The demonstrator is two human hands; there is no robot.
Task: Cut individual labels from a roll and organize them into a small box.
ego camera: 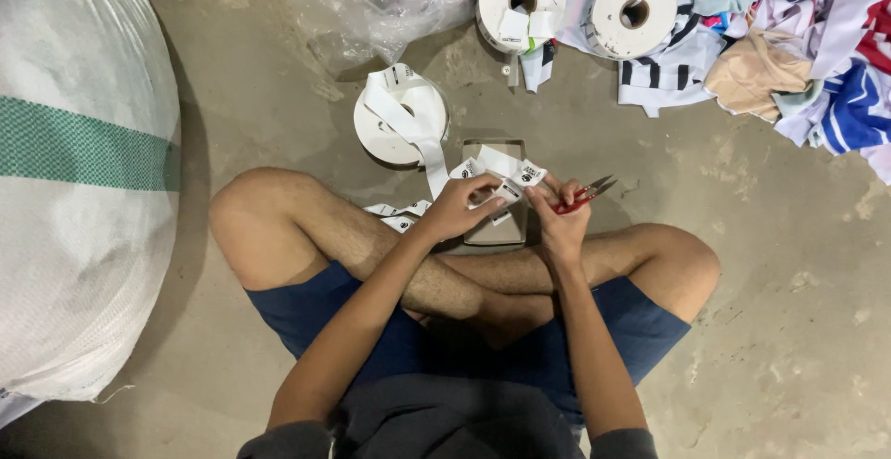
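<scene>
Bare concrete floor [770,264] fills the view, and we sit cross-legged on it. At far left bulges a big white woven sack [74,171] with a green band. At top right lies a heap of mixed garments [789,41], with crumpled clear plastic [390,4] nearby. Two white label rolls [520,0] sit by the heap; a third roll [399,120] lies nearer our knees, its label tape [422,134] running to our hands over a small brown tray [497,227].

Our left hand [459,213] pinches the printed tape end between thumb and fingers. Our right hand [561,222] closes around red thread snips [583,195], blades slightly parted, pointing away, just beside the tape.

We judge the fingertips sit close to the blades, so a slip could nick a finger. Slack tape could also twist and cut crooked.
</scene>
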